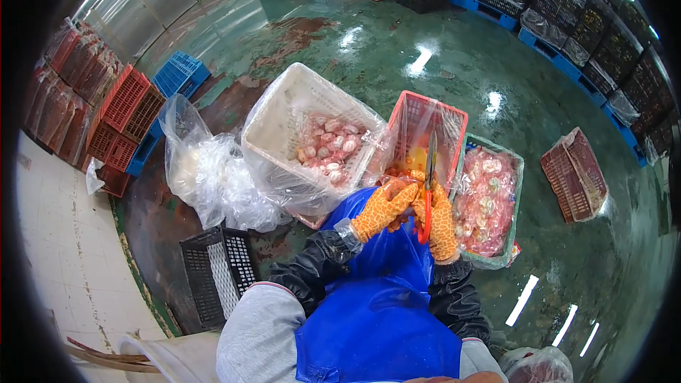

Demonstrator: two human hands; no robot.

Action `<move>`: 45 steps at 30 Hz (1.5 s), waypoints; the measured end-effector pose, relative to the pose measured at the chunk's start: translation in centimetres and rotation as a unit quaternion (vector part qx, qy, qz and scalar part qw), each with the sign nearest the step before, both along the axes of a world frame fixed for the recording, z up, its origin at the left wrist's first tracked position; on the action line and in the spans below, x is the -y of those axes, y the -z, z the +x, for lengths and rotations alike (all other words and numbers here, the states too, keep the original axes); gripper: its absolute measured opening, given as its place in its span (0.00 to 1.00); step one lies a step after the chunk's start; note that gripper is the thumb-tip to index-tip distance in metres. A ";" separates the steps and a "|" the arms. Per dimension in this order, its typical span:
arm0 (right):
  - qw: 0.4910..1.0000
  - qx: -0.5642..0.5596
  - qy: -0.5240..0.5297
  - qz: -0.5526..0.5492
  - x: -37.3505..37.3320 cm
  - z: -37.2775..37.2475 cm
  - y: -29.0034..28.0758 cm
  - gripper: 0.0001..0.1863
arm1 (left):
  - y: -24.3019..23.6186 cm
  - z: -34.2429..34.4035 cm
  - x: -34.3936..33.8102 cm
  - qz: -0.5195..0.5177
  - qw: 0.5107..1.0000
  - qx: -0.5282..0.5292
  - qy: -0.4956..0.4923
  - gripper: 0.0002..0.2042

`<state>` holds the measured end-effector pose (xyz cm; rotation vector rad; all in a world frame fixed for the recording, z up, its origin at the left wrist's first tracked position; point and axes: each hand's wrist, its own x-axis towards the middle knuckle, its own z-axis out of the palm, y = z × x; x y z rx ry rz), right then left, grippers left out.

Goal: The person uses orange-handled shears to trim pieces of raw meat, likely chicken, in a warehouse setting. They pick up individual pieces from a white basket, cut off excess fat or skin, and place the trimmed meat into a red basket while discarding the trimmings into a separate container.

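Both my hands wear orange patterned gloves and meet above my blue apron. My right hand is closed round the red handle of a pair of scissors, whose long blade points away from me. Close beside it, my left hand has its fingers bent together; whatever they grip is hidden. Just beyond is a red crate lined with clear plastic, with yellowish liquid and orange bits inside. On its left, a tilted white crate holds reddish-white lumps. To the right, a green crate holds similar pink-red lumps.
Crumpled clear plastic bags lie left of the white crate, above a black crate. Stacked red crates stand at the left wall. A dark red crate sits at right on the wet green floor; black crates line the far right.
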<state>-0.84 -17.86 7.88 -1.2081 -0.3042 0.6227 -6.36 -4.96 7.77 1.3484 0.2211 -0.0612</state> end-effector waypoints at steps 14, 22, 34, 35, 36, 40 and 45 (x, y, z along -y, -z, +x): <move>0.999 0.020 0.005 0.031 -0.2 -0.2 -0.3 0.23 | 0.1 0.1 0.0 0.016 0.999 -0.028 -0.003 0.20; 0.994 -0.013 0.070 0.084 -0.5 0.6 0.5 0.17 | 1.6 -0.1 1.3 -0.105 0.993 -0.014 -0.059 0.19; 0.965 0.163 -0.058 -0.195 1.3 -1.7 1.5 0.26 | 2.5 2.1 -1.4 -0.083 0.958 0.092 -0.259 0.18; 0.958 0.183 -0.062 -0.212 0.9 -1.8 0.7 0.26 | 2.4 1.9 -1.1 -0.068 0.958 0.087 -0.265 0.16; 0.949 0.202 -0.066 -0.231 0.8 -1.8 0.2 0.25 | 1.8 1.7 -0.5 -0.079 0.958 0.082 -0.263 0.16; 0.948 0.223 -0.061 -0.217 0.5 -1.1 1.8 0.23 | 1.3 1.6 0.8 -0.116 0.952 0.066 -0.277 0.14; 0.986 0.021 -0.082 -0.146 0.8 -1.9 0.7 0.22 | 2.3 1.4 -0.3 -0.114 0.966 0.029 -0.232 0.13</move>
